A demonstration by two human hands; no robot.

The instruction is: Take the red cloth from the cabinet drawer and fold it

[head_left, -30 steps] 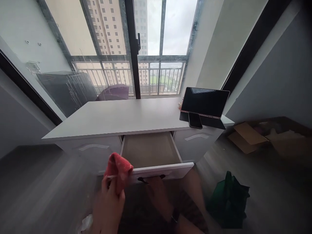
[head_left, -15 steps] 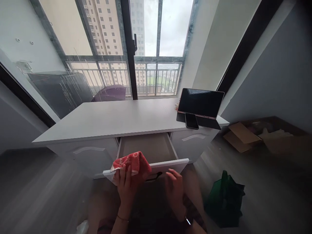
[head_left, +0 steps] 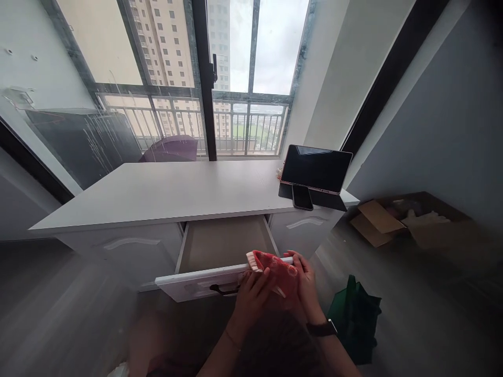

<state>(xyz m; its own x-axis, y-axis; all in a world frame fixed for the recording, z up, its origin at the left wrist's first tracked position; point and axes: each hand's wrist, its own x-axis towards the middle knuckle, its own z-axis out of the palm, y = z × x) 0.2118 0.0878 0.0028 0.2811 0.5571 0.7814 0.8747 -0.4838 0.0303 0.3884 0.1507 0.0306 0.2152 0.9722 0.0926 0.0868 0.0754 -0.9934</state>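
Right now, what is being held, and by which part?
A red cloth, gripped at its two ends by left hand and right hand, over the open drawer's front edge.

White desk [head_left: 176,191] under tall window [head_left: 231,78], grey floor [head_left: 424,293]

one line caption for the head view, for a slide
Both hands press a red cloth on the open drawer's front edge.
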